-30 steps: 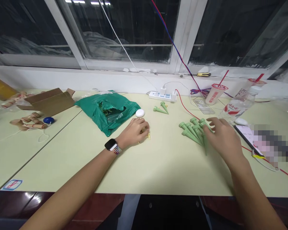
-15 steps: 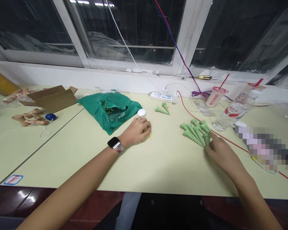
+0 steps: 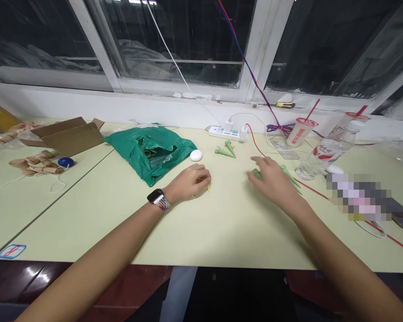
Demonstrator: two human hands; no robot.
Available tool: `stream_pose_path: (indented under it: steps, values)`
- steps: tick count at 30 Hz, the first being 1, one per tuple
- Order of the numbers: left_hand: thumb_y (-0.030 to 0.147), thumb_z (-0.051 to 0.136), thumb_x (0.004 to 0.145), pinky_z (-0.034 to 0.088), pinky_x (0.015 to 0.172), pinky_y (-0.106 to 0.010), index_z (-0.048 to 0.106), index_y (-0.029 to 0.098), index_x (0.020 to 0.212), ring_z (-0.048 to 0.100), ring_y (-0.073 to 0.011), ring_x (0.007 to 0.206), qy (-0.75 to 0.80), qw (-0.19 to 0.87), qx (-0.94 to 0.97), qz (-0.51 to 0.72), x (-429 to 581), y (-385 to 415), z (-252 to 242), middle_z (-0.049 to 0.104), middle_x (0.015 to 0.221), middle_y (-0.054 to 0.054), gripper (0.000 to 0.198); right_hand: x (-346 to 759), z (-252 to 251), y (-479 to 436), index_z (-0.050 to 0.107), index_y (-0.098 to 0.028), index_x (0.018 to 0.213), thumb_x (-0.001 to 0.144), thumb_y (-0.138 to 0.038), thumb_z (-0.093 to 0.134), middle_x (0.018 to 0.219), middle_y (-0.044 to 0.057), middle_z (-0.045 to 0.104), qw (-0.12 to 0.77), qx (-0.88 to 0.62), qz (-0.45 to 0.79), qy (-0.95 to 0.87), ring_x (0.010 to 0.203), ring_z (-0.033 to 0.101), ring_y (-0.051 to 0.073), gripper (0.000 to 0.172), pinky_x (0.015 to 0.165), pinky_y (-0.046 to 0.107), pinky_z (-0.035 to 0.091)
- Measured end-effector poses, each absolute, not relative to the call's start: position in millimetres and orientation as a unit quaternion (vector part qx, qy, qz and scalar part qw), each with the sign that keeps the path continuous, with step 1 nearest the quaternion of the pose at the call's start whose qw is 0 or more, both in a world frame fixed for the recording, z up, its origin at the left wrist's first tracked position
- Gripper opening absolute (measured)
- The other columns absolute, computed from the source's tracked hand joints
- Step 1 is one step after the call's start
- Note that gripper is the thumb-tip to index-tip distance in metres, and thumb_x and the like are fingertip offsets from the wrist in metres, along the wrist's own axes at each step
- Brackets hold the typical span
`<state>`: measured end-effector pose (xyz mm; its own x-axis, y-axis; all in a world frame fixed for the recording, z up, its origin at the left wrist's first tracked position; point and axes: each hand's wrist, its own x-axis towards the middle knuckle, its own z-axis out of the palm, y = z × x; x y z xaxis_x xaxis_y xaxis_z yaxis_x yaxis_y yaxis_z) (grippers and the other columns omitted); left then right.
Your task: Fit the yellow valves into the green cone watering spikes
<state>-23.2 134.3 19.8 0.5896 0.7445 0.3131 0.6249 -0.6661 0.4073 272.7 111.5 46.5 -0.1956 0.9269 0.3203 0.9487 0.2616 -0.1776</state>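
My left hand (image 3: 188,182) rests on the table with its fingers curled over some small yellow pieces (image 3: 208,188). A few tips of these stick out from under the fingers; most are hidden. My right hand (image 3: 275,181) hovers over a group of green cone-shaped plastic spikes (image 3: 290,176), with thumb and fingers apart. It covers most of that group, and whether it touches any spike I cannot tell. Two more green spikes (image 3: 225,152) lie farther back, a bit of yellow beside them. Left of these sit a round white object (image 3: 196,155) and a torn green plastic bag (image 3: 151,152).
At the back lies a power strip (image 3: 227,133), and a red cable (image 3: 310,190) crosses the right side. A water bottle (image 3: 329,154) and a lidded cup (image 3: 301,132) stand at right. An open cardboard box (image 3: 67,136) and wooden toys (image 3: 36,165) are at left.
My right hand has moved left from the right edge of the spike group to over it, and its fingers have spread. The left hand stays in place. The view has shifted slightly.
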Motion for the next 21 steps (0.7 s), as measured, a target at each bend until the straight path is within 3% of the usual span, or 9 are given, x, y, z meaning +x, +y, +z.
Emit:
stream_pose_path:
  steps: [4,11,17,21]
  values:
    - [0.029,0.054,0.098,0.047,0.086,-0.036,0.074,0.021,0.101,0.062,-0.0213,0.093,0.371,0.157,0.885,0.234,-24.3,133.6,22.2,0.068,0.098,-0.005,0.021,219.3,48.6,172.7,0.052,-0.015,0.144,0.097,-0.027,0.052,0.132,0.020,0.060,0.124,-0.548,-0.080,-0.823,0.122,0.055,0.034,0.048,0.095,0.042,0.050]
    - [0.019,0.064,0.082,0.049,0.079,-0.032,0.075,0.022,0.086,0.064,-0.0187,0.086,0.361,0.204,0.881,0.227,-25.6,133.0,24.2,0.070,0.095,-0.004,0.012,182.5,43.3,241.7,0.062,-0.011,0.130,0.096,-0.022,0.057,0.132,0.024,0.062,0.037,-0.568,-0.012,-0.822,0.122,0.055,0.035,0.036,0.092,0.041,0.048]
    - [0.016,0.062,0.081,0.049,0.083,-0.034,0.071,0.021,0.082,0.064,-0.0204,0.086,0.350,0.181,0.889,0.232,-26.0,136.1,20.2,0.070,0.090,-0.004,0.011,192.2,43.4,230.4,0.066,-0.010,0.115,0.093,-0.015,0.058,0.120,0.023,0.068,0.069,-0.550,-0.001,-0.832,0.109,0.060,0.030,0.024,0.088,0.038,0.047]
    - [0.023,0.060,0.090,0.050,0.081,-0.033,0.070,0.020,0.095,0.065,-0.0202,0.089,0.375,0.174,0.862,0.293,-21.3,133.5,19.5,0.070,0.097,-0.005,0.011,205.7,47.7,195.0,0.065,-0.017,0.108,0.096,-0.026,0.054,0.110,0.013,0.071,0.163,-0.503,0.028,-0.848,0.101,0.063,0.025,0.018,0.086,0.036,0.048]
